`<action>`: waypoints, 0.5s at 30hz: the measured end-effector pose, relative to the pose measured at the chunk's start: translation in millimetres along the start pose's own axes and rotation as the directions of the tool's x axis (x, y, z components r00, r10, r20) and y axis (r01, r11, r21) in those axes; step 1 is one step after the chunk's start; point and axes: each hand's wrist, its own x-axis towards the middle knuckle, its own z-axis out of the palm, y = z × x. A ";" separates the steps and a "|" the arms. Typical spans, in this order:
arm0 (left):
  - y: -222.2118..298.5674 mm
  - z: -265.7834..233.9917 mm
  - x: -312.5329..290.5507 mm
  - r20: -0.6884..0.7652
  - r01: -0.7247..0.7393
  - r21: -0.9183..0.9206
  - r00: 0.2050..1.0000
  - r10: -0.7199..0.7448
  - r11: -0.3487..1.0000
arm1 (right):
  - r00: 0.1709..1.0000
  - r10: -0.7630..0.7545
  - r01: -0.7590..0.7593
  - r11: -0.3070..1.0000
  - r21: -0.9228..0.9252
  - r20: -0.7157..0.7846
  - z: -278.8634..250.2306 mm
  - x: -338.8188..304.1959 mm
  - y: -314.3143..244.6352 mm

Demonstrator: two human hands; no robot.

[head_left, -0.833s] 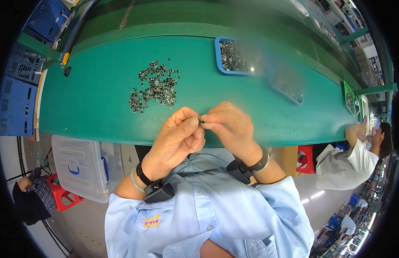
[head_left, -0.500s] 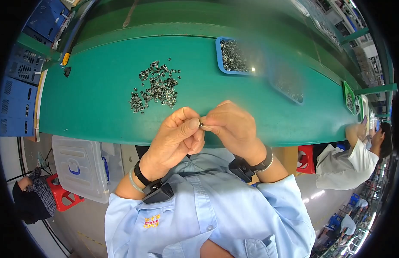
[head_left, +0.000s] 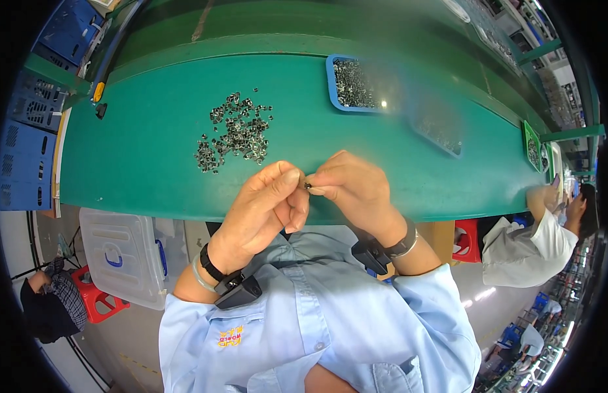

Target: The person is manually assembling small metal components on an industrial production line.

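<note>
Both hands meet above the near edge of the green tabletop [head_left: 153, 190]. A tiny dark part [head_left: 308, 186] shows between the fingertips of my right hand [head_left: 357, 190], which is closed in a pinch. Beside it my left hand [head_left: 265, 203] has thumb and index finger pressed together, close to the same part; whether they grip it or another piece is hidden. Beyond my left hand lies a loose pile of small black and silver metal parts [head_left: 242, 136]. Farther off to the right stands a blue tray [head_left: 331, 85] filled with similar small parts.
A second tray [head_left: 441, 128] to the right looks hazy. A green tray [head_left: 530, 147] sits near the right end. A yellow-handled tool [head_left: 98, 92] lies at the left edge, near blue crates [head_left: 28, 160]. Another person [head_left: 530, 245] works at far right.
My fingertips have shifted slightly, and the dark part shows more clearly at my right fingertips. The left thumb and index finger have drawn a little away from it.
</note>
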 end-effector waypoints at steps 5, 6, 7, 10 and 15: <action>-2.4 -3.0 3.5 0.046 0.005 -0.004 0.999 -0.005 1.000 | 0.998 0.054 -0.052 0.995 0.084 -0.023 2.0 -2.9 3.1; -2.5 -2.9 4.1 0.048 0.007 -0.007 0.999 -0.007 1.000 | 0.997 0.069 -0.066 0.993 0.098 -0.027 2.0 -3.1 3.5; -2.4 -3.0 4.6 0.050 0.009 -0.010 0.999 -0.008 1.000 | 0.997 0.070 -0.067 0.993 0.098 -0.026 2.1 -3.3 4.1; -1.9 -4.9 5.8 0.053 0.016 0.003 0.998 -0.016 1.000 | 0.997 0.073 -0.071 0.994 0.087 -0.027 2.7 -4.0 6.6; -2.6 -7.3 9.6 0.061 0.034 -0.001 0.998 -0.034 0.999 | 0.996 0.083 -0.082 0.994 0.075 -0.011 1.1 -3.0 9.9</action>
